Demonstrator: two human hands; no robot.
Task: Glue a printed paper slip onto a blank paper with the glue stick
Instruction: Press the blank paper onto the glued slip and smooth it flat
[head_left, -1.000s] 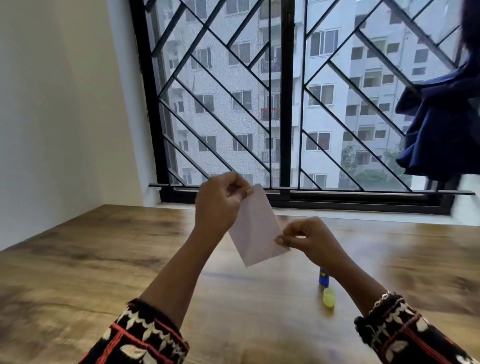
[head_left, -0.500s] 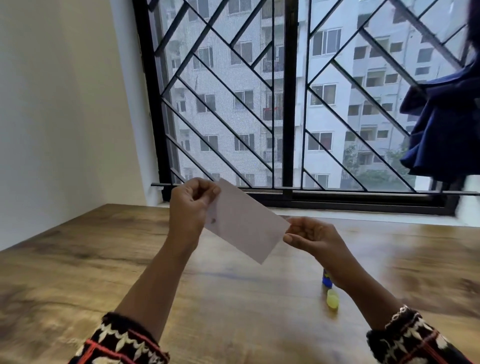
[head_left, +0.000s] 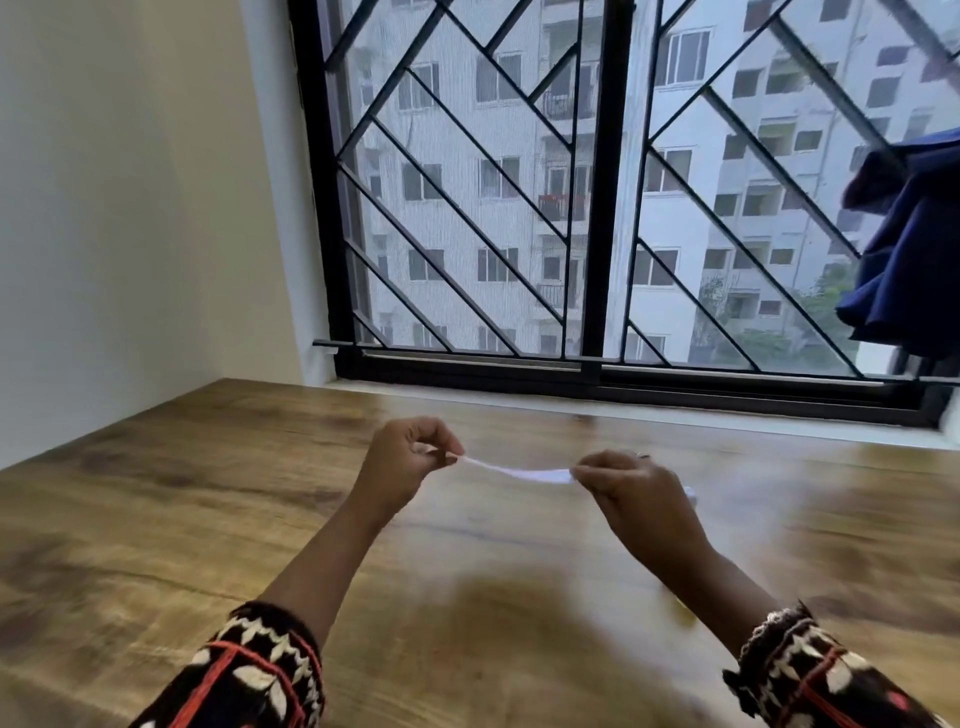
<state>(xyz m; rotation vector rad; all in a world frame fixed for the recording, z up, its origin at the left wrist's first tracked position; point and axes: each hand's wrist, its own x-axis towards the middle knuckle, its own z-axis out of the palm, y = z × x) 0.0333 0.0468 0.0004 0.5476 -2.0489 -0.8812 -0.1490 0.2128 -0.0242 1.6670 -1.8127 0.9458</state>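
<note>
A white paper (head_left: 524, 472) hangs in the air above the wooden table (head_left: 208, 519), turned almost flat so I see it nearly edge-on. My left hand (head_left: 402, 467) pinches its left end between thumb and fingers. My right hand (head_left: 631, 496) pinches its right end. Both hands are held low over the middle of the table. The glue stick is hidden behind my right hand and forearm. Any print on the paper cannot be made out.
A black barred window (head_left: 597, 208) runs along the table's far edge. A white wall (head_left: 130, 208) stands at the left. Dark blue cloth (head_left: 914, 249) hangs at the upper right. My patterned sleeves fill the lower corners.
Both hands have moved apart and down toward the table, tilting the paper from facing me to nearly flat. The glue stick, seen earlier under my right wrist, is now covered.
</note>
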